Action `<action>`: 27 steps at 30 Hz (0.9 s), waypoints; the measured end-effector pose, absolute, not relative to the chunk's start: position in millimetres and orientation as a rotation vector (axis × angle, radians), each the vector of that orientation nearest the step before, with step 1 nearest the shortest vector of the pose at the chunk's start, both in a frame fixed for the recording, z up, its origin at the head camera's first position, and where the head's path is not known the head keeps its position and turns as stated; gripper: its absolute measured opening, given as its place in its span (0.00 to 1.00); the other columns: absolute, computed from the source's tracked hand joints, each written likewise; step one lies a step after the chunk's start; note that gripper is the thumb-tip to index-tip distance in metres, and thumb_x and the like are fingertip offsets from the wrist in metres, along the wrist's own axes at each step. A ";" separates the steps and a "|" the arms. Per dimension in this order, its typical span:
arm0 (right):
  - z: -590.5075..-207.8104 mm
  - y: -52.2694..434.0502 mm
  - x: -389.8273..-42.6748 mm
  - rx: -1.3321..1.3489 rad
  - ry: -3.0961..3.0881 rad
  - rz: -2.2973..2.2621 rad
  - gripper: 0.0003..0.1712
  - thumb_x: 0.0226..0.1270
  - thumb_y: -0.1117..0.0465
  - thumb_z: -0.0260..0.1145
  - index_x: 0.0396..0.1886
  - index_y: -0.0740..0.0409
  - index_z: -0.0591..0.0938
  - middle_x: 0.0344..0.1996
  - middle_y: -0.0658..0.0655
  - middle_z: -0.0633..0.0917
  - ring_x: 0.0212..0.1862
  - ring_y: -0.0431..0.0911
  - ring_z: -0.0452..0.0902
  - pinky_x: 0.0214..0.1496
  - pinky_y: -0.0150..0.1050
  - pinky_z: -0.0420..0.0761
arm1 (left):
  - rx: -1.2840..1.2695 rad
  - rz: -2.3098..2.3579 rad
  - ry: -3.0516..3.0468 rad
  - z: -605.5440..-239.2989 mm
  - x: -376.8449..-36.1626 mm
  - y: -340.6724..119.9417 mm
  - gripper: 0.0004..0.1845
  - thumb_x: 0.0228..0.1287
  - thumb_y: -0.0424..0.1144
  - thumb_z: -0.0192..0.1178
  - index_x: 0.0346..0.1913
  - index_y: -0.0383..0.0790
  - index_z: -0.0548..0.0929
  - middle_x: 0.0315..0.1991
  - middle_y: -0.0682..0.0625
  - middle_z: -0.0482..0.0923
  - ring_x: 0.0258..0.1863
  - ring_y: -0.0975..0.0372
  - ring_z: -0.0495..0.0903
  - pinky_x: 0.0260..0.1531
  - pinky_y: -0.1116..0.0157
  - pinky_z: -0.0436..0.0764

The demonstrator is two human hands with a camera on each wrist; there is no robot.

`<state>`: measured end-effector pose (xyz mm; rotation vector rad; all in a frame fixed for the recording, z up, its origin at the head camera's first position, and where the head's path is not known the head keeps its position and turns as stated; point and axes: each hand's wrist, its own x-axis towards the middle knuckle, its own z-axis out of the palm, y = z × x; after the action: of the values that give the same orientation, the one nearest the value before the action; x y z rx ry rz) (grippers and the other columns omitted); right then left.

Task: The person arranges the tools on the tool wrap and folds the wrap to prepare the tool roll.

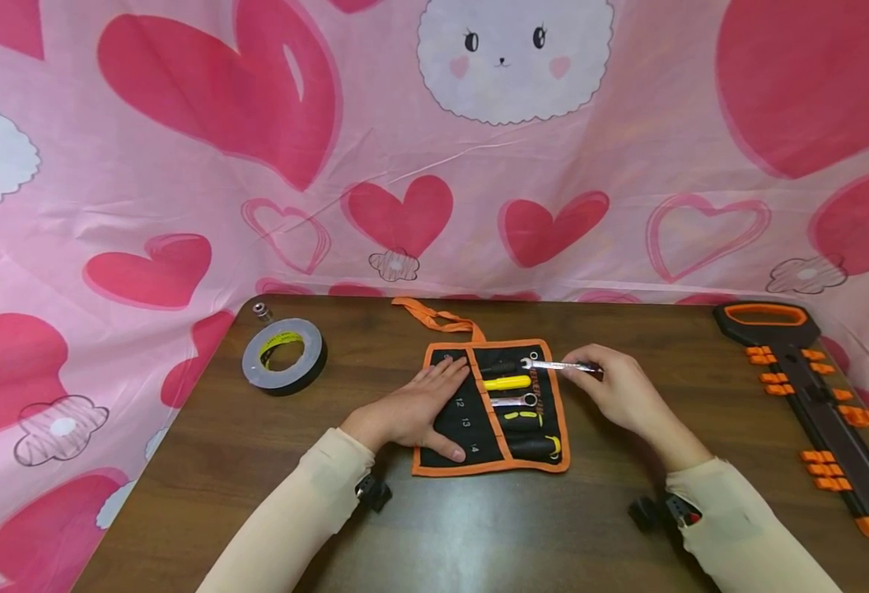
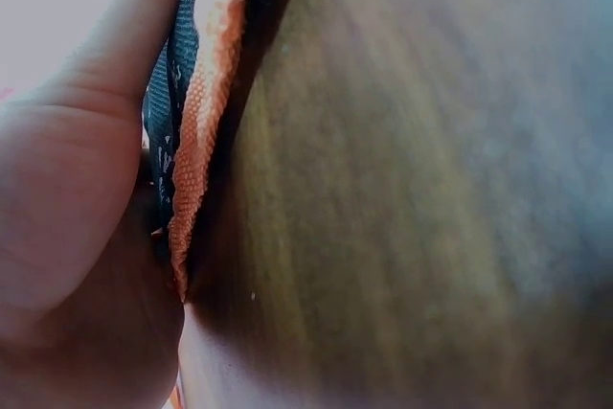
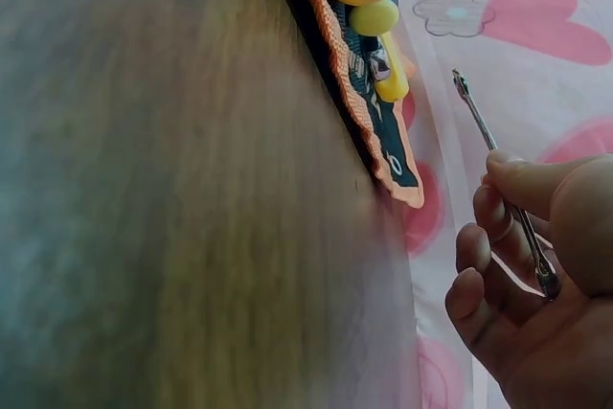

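left hand [image 1: 413,409]: flat, fingers straight, pressing tool roll [image 1: 458,424] on table [image 1: 597,511] | right hand [image 1: 619,391]: pinching wrench [image 1: 556,364] above the roll's top pocket | other tools [image 1: 511,402] pocketed; wrench apparently not yet seated

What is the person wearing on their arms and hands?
Both arms are in long cream sleeves, the left sleeve and the right sleeve. The left hand and right hand are bare. A small black device sits at each wrist, the right with a red bit.
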<state>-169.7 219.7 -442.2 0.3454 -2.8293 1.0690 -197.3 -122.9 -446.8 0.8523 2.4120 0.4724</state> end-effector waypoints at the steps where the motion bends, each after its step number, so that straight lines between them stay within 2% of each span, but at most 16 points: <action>1: -442.7 218.8 -171.1 0.350 -2.827 1.071 0.08 0.73 0.64 0.75 0.48 0.60 0.90 0.42 0.58 0.91 0.41 0.50 0.80 0.47 0.44 0.81 | 0.852 0.473 2.411 -447.0 -197.5 -122.8 0.71 0.56 0.68 0.78 0.90 0.52 0.42 0.91 0.57 0.35 0.91 0.58 0.32 0.89 0.52 0.40; 8: -447.0 210.0 -180.9 0.373 -2.837 1.069 0.08 0.76 0.63 0.73 0.49 0.60 0.90 0.44 0.60 0.92 0.42 0.51 0.81 0.48 0.48 0.82 | 0.853 0.473 2.407 -447.2 -198.2 -122.5 0.70 0.56 0.68 0.77 0.90 0.52 0.42 0.91 0.57 0.35 0.91 0.58 0.33 0.89 0.51 0.40; 16: -444.7 195.0 -192.7 0.364 -2.902 1.131 0.12 0.78 0.59 0.70 0.53 0.62 0.89 0.51 0.64 0.91 0.53 0.58 0.84 0.62 0.63 0.82 | 0.843 0.482 2.409 -446.4 -197.7 -122.9 0.70 0.56 0.68 0.78 0.90 0.52 0.42 0.91 0.57 0.35 0.91 0.58 0.33 0.89 0.51 0.40; 27: -449.0 180.5 -207.5 0.376 -2.930 1.143 0.14 0.80 0.58 0.69 0.54 0.62 0.89 0.53 0.65 0.91 0.56 0.60 0.85 0.65 0.64 0.81 | 0.865 0.479 2.415 -445.6 -196.4 -122.9 0.72 0.55 0.67 0.79 0.90 0.51 0.42 0.91 0.56 0.35 0.91 0.59 0.33 0.89 0.53 0.40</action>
<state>-207.5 180.5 -449.0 0.3765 -2.9295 1.1428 -196.4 -122.9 -445.6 0.8647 2.4147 0.4791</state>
